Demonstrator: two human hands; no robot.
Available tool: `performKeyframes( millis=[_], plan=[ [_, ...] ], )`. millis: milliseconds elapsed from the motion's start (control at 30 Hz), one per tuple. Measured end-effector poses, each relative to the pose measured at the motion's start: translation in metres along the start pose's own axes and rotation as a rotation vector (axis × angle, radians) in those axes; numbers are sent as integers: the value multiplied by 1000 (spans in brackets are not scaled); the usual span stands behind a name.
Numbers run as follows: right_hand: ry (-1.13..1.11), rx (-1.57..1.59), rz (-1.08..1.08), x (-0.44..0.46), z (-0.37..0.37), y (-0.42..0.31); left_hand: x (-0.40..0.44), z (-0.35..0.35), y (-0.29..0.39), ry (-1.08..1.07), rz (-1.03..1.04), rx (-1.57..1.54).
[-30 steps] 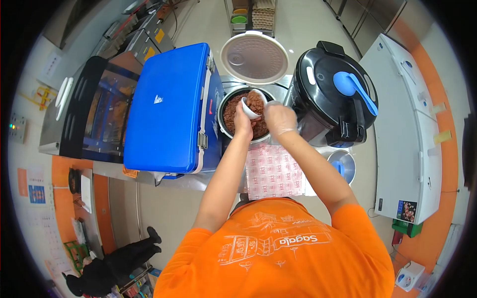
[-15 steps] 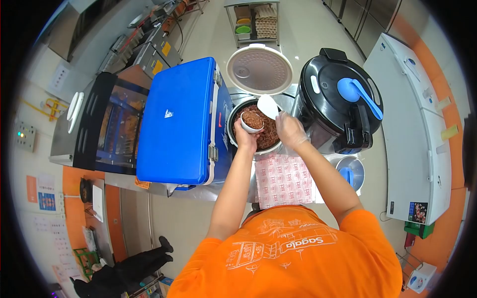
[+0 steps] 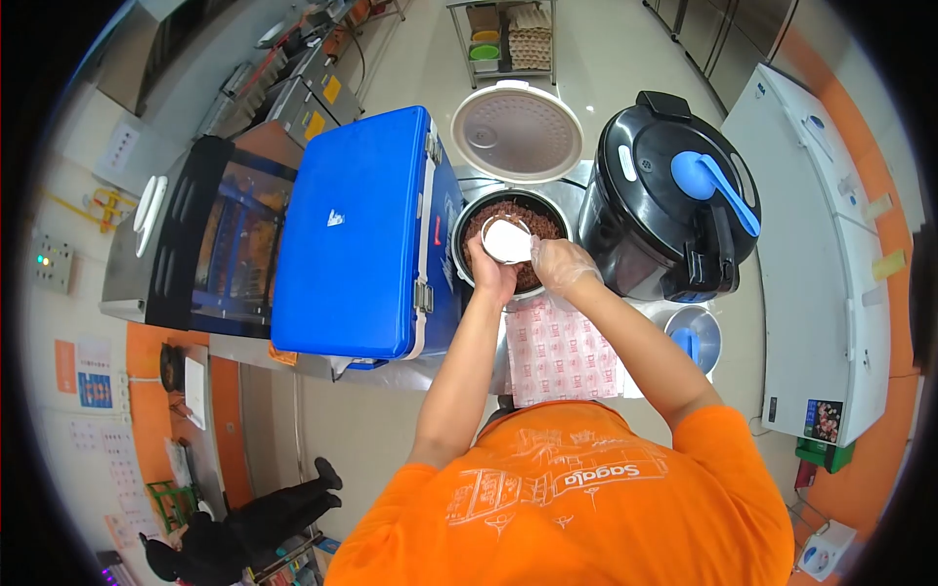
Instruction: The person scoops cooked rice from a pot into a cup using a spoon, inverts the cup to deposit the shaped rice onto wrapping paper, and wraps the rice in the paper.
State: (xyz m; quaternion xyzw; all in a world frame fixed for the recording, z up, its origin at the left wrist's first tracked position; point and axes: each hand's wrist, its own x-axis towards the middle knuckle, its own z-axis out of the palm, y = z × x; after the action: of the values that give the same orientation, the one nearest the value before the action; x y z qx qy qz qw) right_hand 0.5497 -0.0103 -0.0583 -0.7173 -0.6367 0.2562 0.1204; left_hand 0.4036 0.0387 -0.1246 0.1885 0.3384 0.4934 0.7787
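In the head view, a round pot (image 3: 459, 221) with brown grainy food (image 3: 502, 209) inside is seen at the centre of the frame, with a pale lid (image 3: 516, 132) just above it. A small white cup (image 3: 486, 245) is held over the food; what is in it is mostly hidden by a white paddle (image 3: 509, 239). At right of centre, a metal bowl (image 3: 712, 326) is seen with a blue utensil (image 3: 687, 341) in it. The cup is cradled by the left hand (image 3: 496, 279), its fingers curled round the side and underside. The paddle is gripped by the right hand (image 3: 565, 265), which is covered by a clear glove and closed round the handle, so that the handle is largely hidden. The paddle's blade is pointed toward the left of the frame, its long axis laid nearly across the picture, and its broad face is turned upward above the cup's mouth.
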Motion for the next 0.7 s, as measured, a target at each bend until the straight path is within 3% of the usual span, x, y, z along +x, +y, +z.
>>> performKeyframes(
  millis=[167,200,333,467,700],
  plan=[
    [68,9,-166,16,10,19,-7,-10,3,-115,-46,-75],
    [137,44,-200,11,-6,14,-11,-2,6,-17,-64,-136],
    [235,89,-140,24,-30,25,-18,-5,9,-46,-136,-223],
    [157,-42,-213,23,-21,22,-19,2,15,-81,-132,-246],
    [74,-214,-69,-4,-25,-7,-16,3,9,-27,-82,-163]
  ],
)
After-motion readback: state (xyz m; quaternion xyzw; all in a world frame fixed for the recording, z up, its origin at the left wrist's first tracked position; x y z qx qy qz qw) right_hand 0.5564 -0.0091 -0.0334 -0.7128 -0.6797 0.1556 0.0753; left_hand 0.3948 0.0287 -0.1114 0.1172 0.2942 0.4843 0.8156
